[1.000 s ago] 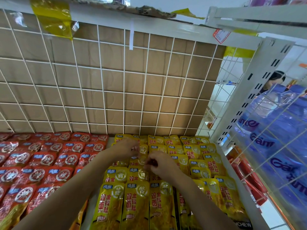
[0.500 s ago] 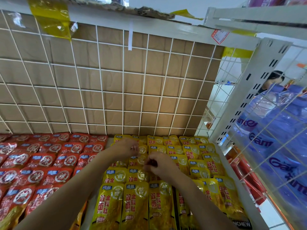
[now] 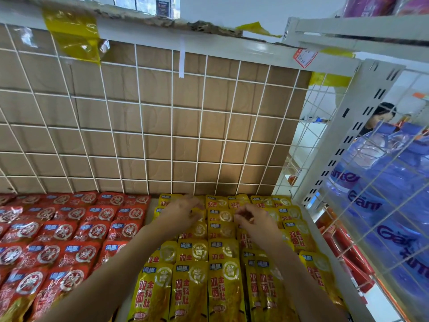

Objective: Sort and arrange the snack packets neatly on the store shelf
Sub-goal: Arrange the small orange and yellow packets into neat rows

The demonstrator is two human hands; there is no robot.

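Under both hands, yellow packets (image 3: 225, 282) in overlapping rows across the right half of the shelf (image 3: 307, 213)

Palm down on the far rows, left hand (image 3: 181, 213), with fingers (image 3: 196, 202) nearly straight and slightly apart, tips resting on packet tops close to the farthest row

Just right of it and a little nearer, right hand (image 3: 260, 226), apart from the left hand, with one column of packets showing between the two. Its fingers (image 3: 241, 217) curled leftward, tips bunched close to the thumb at the top edge of a packet; too blurred to tell whether pinching that packet or only touching it

Counted: two hands. Two kinds of packet. Yellow about six across and at least five overlapping rows deep, several partly hidden by the forearms. On the left half, red packets (image 3: 69, 228), about five across up to the picture's left edge, also in overlapping rows. No exact total possible for either, given the overlap

Between red and yellow, a narrow bare strip of shelf

At the far side, white wire grid (image 3: 171, 135) with brown cardboard (image 3: 157, 122) behind it. To the right, behind side mesh, blue packs (image 3: 383, 182)
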